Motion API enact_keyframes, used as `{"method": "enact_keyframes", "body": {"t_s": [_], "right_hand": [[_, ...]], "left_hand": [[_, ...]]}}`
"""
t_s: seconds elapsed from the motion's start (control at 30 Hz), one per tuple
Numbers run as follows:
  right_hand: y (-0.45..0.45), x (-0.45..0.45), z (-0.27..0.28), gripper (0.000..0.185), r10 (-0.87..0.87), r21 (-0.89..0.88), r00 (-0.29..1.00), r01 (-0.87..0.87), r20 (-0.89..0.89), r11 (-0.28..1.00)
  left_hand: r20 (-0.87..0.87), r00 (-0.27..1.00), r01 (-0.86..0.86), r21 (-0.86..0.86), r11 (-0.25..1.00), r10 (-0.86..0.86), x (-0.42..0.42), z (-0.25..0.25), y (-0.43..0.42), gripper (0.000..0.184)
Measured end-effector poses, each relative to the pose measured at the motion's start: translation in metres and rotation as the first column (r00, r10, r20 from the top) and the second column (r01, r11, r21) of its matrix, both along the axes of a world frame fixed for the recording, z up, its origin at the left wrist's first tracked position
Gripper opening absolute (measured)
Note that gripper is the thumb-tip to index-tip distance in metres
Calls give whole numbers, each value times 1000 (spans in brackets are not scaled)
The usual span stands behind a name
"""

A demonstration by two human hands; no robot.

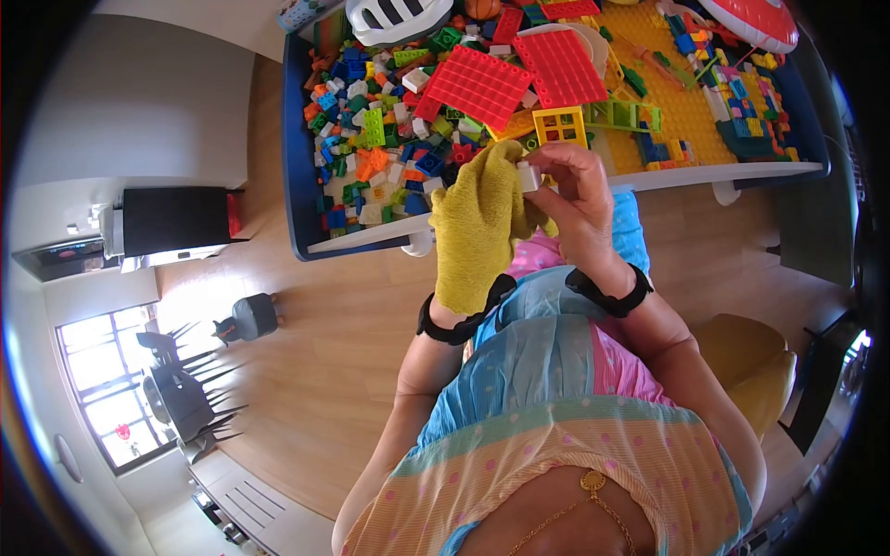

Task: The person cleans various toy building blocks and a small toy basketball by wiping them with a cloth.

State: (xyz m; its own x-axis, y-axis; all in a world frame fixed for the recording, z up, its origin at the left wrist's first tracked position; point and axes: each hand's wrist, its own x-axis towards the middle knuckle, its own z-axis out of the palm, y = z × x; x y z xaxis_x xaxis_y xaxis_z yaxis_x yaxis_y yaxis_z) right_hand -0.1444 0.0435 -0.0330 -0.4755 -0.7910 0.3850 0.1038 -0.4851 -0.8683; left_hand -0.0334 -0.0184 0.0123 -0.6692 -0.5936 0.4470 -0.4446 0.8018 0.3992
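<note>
A yellow fluffy cloth [477,218] covers my left hand [482,236] from the fingers to near the wrist, so the fingers themselves are hidden. The cloth's folds bunch against a small white toy brick [529,177]. My right hand [577,199] pinches that brick between thumb and fingers, close beside the cloth. Both hands are together above the near edge of the toy table [371,237]. Just beyond them stands a yellow window-frame piece [560,127]. Loose mixed building bricks [371,162] lie to the left of the cloth.
Red studded plates [480,85] lie on the brick pile. A yellow baseplate [654,83] with built bricks fills the table's right side. A white toy basket [399,20] stands at the back left. An olive chair [742,366] is to my right; a dark stool [255,316] is on the left.
</note>
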Motion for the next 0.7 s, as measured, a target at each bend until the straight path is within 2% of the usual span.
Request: {"method": "enact_keyframes", "body": {"t_s": [0.2,0.3,0.37,0.47,0.53,0.6,0.7], "right_hand": [[0,1,0,43,0,1,1000,0,4,1000],[0,1,2,43,58,-37,986,-53,159,998],[1,1,7,39,75,-42,977,-68,202,997],[1,-1,11,33,71,-4,968,-72,242,997],[1,-1,11,29,75,32,955,-88,289,996],[1,0,11,26,97,59,928,-126,361,990],[1,1,14,27,105,82,910,-150,402,985]], "left_hand": [[6,1000,5,26,1000,-5,4,2,-2,49],[-7,999,35,96,995,-35,3,15,-4,53],[40,999,29,88,996,-32,4,14,-6,56],[-7,995,103,111,989,-103,6,15,-8,55],[-157,985,127,373,919,-73,9,12,0,52],[-284,959,182,579,795,-13,10,8,4,49],[-421,898,280,775,567,132,10,6,6,46]]}}
